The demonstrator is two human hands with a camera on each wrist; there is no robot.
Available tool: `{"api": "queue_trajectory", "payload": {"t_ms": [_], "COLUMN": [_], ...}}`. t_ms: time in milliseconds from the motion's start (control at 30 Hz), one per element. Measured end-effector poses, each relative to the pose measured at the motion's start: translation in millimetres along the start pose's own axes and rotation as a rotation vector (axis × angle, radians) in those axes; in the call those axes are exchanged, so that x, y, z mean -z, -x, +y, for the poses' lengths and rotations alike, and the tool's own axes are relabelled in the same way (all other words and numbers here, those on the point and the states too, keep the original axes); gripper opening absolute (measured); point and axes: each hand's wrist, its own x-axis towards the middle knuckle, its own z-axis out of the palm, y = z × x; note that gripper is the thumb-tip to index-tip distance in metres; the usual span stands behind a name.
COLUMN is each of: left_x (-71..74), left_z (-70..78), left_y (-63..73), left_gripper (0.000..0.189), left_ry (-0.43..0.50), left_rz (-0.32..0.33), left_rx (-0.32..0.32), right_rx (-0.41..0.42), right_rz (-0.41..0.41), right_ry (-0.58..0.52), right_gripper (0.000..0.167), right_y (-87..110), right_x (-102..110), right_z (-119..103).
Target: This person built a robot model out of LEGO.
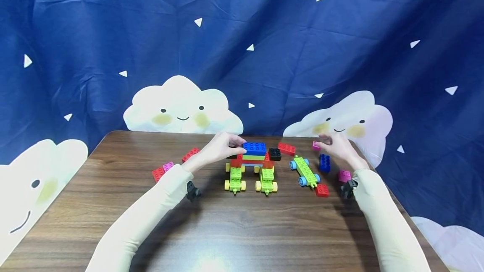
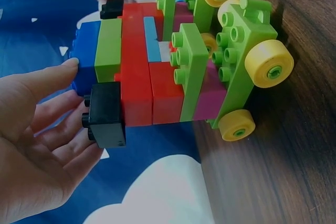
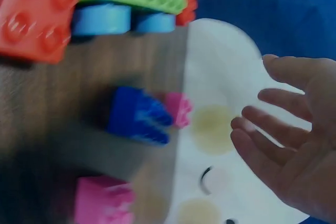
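My left hand is at the top of a built brick model and pinches the end of its blue brick; the thumb lies against the blue brick in the left wrist view. Under the blue brick are a lime brick and red bricks. A black brick sticks out beside my fingers, another black brick at the far end. Green bases with yellow wheels carry the model. My right hand hovers empty, fingers loosely spread, near a small pink brick and a loose blue brick.
Right of the model lie a green car base with blue wheels, a red brick, a longer red brick and a magenta brick. Red bricks and a pink brick lie left. A blue cloth hangs behind the table.
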Motion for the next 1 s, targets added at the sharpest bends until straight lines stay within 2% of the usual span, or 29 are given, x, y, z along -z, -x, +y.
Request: {"api": "queue_trajectory", "payload": {"t_ms": [300,433,667,1000], "left_x": [-0.9,-0.7,0.4,0.3], "left_z": [-1.6,-2.1,-1.4,-0.1], "left_y": [-1.0,-0.4,1.3,1.0], "left_gripper": [0.036,0.037,0.038,0.038], "left_ry": [-0.008,-0.011,-0.022,-0.021], "left_rz": [-0.004,-0.008,-0.002,-0.007], "left_rx": [-0.011,-0.001,0.01,0.004], "right_rx": [-0.167,-0.201,-0.204,-0.241], "right_rz": [-0.166,-0.222,-0.248,-0.242], "right_ry": [0.076,0.091,0.138,0.165], "right_gripper": [0.068,0.071,0.074,0.075], "right_y": [9.9,10.1,6.1,3.7], "right_x": [-17,-19,-25,-32], "right_z": [26,31,35,42]}}
